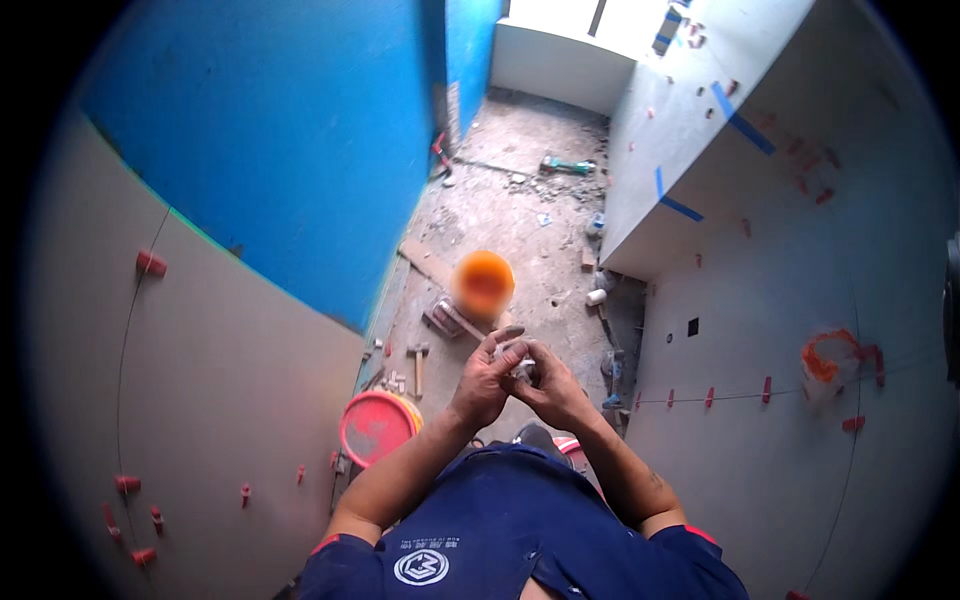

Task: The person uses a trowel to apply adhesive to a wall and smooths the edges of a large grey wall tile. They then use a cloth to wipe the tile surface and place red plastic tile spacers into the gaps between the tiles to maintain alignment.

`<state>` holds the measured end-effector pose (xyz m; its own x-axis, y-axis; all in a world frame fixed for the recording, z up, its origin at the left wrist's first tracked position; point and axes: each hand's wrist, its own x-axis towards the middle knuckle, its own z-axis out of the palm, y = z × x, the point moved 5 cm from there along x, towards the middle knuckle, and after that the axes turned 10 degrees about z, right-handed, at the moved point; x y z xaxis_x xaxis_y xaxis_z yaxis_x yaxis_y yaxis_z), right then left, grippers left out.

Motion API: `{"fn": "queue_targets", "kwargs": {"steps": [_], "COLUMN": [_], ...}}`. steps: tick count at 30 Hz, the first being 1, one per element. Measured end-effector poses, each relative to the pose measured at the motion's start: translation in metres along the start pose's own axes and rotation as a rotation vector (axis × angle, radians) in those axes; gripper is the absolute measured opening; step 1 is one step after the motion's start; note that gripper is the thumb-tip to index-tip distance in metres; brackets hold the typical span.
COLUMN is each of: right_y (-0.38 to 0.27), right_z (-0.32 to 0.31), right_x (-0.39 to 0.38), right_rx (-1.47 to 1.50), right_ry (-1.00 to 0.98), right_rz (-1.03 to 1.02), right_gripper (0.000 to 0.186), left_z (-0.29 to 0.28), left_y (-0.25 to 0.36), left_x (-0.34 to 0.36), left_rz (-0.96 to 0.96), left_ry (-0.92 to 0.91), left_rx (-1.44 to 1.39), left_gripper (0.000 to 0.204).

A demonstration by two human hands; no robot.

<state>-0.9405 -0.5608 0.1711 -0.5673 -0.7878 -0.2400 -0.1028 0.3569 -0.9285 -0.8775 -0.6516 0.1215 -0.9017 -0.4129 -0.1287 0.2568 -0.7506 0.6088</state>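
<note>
The left hand (484,384) and the right hand (550,388) meet in front of the person's dark blue short-sleeved shirt (500,530), fingertips close together. The grip of both hands is closed around a small, whitish, crumpled-looking piece (522,369); the fingers hide much of it, and its material cannot be told. It is held up between the hands, over the rough grey floor (535,225).

Just beyond the hands stands a round orange bucket (483,283), its outline blurred. Left of the left hand, a hammer with a pale wooden handle (418,371) lies near a round bucket with a red top (378,430). A mallet with a white head (597,298) lies to the right, near the wall. Farther off, a green power tool (567,166) rests on the floor among grey rubble.
</note>
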Motion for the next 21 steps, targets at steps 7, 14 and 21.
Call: {"fn": "queue_targets", "kwargs": {"steps": [7, 14, 21], "right_y": [-0.005, 0.009, -0.025], "right_z": [0.053, 0.1, 0.131], "right_x": [0.012, 0.031, 0.032], "right_rx": [-0.294, -0.436, -0.432], "right_ry": [-0.056, -0.33, -0.534], "right_rz": [0.024, -0.226, -0.532], "right_gripper": [0.056, 0.047, 0.057], "left_z": [-0.072, -0.126, -0.167], "left_y": [-0.007, -0.012, 0.009], "left_x": [-0.022, -0.05, -0.077], "left_rz": [-0.032, 0.033, 0.169], "left_ry": [0.295, 0.577, 0.676], "left_rx": [-0.398, -0.39, -0.38], "left_gripper": [0.03, 0.025, 0.022]}}
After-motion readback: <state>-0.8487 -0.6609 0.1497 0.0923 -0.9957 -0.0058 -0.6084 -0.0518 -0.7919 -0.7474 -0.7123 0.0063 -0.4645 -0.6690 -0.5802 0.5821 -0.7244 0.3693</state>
